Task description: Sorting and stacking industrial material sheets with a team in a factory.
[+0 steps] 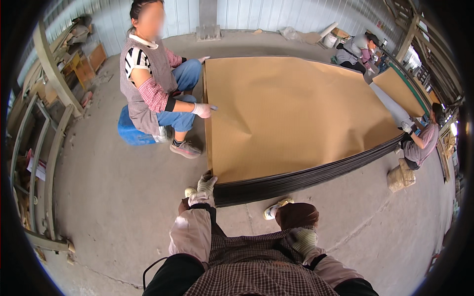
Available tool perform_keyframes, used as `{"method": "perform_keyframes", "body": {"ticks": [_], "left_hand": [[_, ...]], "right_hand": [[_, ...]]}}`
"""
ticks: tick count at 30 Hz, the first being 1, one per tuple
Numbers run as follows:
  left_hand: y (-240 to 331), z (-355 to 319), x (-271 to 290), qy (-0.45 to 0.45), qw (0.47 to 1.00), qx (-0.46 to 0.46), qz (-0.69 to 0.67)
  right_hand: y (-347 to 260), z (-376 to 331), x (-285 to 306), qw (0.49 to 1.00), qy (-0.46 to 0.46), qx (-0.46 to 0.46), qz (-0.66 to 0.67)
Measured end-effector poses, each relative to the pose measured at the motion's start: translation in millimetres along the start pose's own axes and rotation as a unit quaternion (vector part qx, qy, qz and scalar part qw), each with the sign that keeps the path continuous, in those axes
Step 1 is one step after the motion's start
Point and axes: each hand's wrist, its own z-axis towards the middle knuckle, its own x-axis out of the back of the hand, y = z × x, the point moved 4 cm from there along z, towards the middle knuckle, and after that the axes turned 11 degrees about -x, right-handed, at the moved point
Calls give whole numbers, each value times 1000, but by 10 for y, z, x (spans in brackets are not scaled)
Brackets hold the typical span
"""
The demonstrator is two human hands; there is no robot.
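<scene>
1. At the far left, a grey metal frame (49, 148) stands on the concrete floor (116, 197).
2. Next, a co-worker (145, 93) sits on a blue seat (129, 128) by the left edge of a broad, dark-edged pile (296, 181). Their gloved hand (202, 110) touches that edge.
3. At the pile's near left corner is the wearer's gloved left hand (205, 184), fingers bent against the corner. Whether it pinches a sheet or only presses, I cannot tell.
4. In the centre, a large brown sheet (291, 108) lies on top of the pile, reaching from its left edge towards its right end. Its surface is buckled, with dents near the left edge and towards the near right. As far along as this seems, the sheets are gathered into a thick stack with the top one in place; flattening or lining it up appears unfinished. How many sheets remain cannot be told.
5. Below the pile's near edge, the wearer's gloved right hand (302, 240) rests by the right knee, apart from the pile. It seems to hold nothing, but its fingers are partly hidden.
6. Right, another co-worker (425, 143) sits at the pile's right end, one gloved hand (407, 127) near its corner. Beyond lies a second brown sheet (400, 92).
</scene>
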Motion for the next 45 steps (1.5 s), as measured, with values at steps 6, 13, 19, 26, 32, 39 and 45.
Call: {"method": "perform_keyframes", "body": {"ticks": [6, 13, 19, 26, 32, 39, 45], "left_hand": [[10, -32, -44, -4, 1000, 5, -28], [50, -130, -72, 50, 997, -5, -65], [60, -94, -14, 53, 998, 13, -42], [59, -107, 61, 76, 993, -5, -94], [412, -227, -294, -49, 998, 49, 8], [-259, -48, 197, -17, 999, -19, -43], [657, -295, -368, -18, 997, 77, -19]], "right_hand": [[-9, -5, 57, 1000, -9, -6, -3], [10, -18, 25, 1000, 18, 7, -2], [-16, -22, 52, 999, 41, 16, 17], [-76, -13, 100, 999, 34, 29, 16], [33, -23, 14, 1000, 22, 4, 4], [-114, 49, 76, 999, 7, 31, 6], [25, 7, 70, 1000, 2, -13, 8]]}}
